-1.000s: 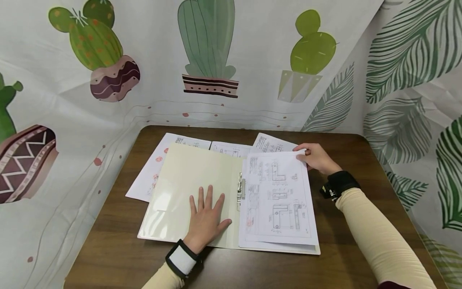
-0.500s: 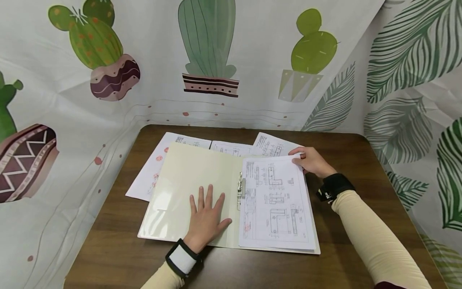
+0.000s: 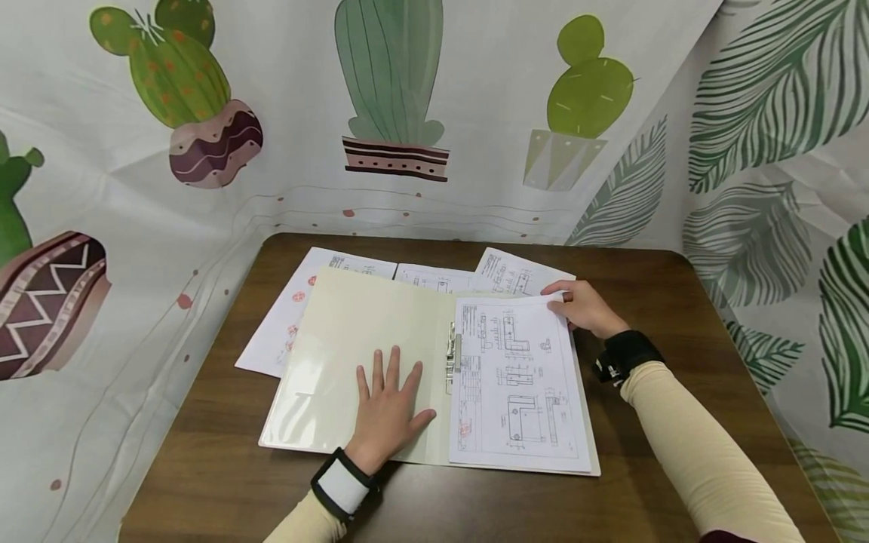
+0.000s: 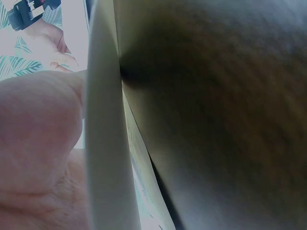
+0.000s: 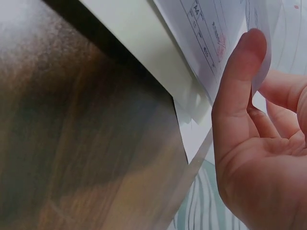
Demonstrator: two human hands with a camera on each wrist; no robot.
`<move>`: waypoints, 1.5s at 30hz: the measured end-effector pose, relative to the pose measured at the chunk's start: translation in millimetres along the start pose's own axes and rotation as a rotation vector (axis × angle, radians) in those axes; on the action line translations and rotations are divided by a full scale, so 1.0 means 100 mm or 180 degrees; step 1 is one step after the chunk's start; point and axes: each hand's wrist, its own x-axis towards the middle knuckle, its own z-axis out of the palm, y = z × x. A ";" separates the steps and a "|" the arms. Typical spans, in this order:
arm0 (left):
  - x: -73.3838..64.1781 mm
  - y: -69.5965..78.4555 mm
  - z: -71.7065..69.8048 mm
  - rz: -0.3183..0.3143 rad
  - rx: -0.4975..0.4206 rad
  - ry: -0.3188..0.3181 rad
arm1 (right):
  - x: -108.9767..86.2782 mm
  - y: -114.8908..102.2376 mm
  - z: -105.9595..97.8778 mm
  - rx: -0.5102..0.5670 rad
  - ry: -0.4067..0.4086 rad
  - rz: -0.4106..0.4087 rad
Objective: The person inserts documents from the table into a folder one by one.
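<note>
A cream folder point(image 3: 353, 317) lies opened out on the table, a metal clip point(image 3: 451, 354) along its spine. On its right half rests a printed sheet point(image 3: 536, 385) with technical drawings of L-shaped parts. My left hand point(image 3: 387, 418) presses flat on the left cover, fingers spread. My right hand point(image 3: 587, 305) pinches the sheet's far right corner between thumb and fingers; in the right wrist view, the thumb point(image 5: 244, 62) lies over the paper, which bends up at that corner. In the left wrist view, the folder's edge point(image 4: 108, 124) stands close beside my palm.
Behind the folder, more printed papers stick out: one with red stamps point(image 3: 271, 332) at the left, one in the middle point(image 3: 434, 277) and one at the right point(image 3: 505, 270). All lie on a brown wooden table point(image 3: 204, 452). A patterned cloth point(image 3: 285, 90) hangs behind it.
My right hand has moved slightly left and toward me with the sheet's corner. The sheet has shifted left toward the clip and lies flatter over the folder. My left hand has stayed put.
</note>
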 end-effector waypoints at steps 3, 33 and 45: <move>0.00 0.00 0.00 -0.0021 0.0008 -0.0028 | 0.00 0.00 0.02 -0.0062 0.0029 -0.0036; 0.01 -0.01 0.04 -0.0004 -0.0033 -0.0027 | -0.05 0.05 0.22 -0.0829 0.0733 -0.0473; 0.01 -0.01 0.03 -0.0020 -0.0047 -0.0041 | -0.07 0.04 0.25 -0.0846 0.0731 -0.0440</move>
